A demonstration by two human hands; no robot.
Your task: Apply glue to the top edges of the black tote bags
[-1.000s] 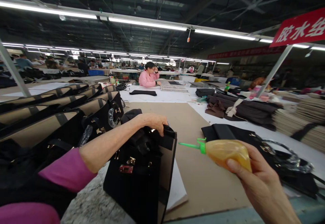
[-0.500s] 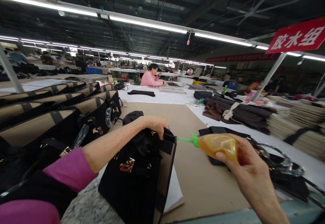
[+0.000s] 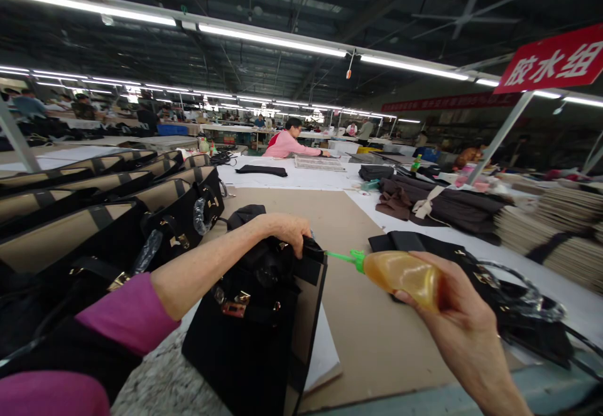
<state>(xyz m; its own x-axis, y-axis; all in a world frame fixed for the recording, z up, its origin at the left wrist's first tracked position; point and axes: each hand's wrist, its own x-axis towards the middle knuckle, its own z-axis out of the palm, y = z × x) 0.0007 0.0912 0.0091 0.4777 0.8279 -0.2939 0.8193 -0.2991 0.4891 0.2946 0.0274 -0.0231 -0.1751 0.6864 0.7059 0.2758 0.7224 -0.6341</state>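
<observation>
A black handbag (image 3: 245,359) with gold-coloured fittings stands in front of me, its beige inner side facing right. My left hand (image 3: 288,230) is closed on the bag's top edge, fingers pinching the black material. In my right hand (image 3: 456,296) lies a soft squeeze bottle (image 3: 400,273) of amber liquid, held nearly level. Its thin green nozzle (image 3: 338,256) points left, and the tip meets or nearly meets the bag's upper right edge. Whether liquid is coming out I cannot tell.
Rows of black handbags (image 3: 94,234) stand at left. Another black bag (image 3: 414,243) lies at right on the board-covered table (image 3: 367,353). Beyond are dark folded cloth (image 3: 452,205) and stacked boards (image 3: 556,234). Across the table a person in pink (image 3: 292,142) reaches sideways.
The bottle in my right hand has shifted slightly left and tilted a little, its nozzle still at the bag's edge. My left hand stays put. The person opposite has leaned and stretched an arm rightward.
</observation>
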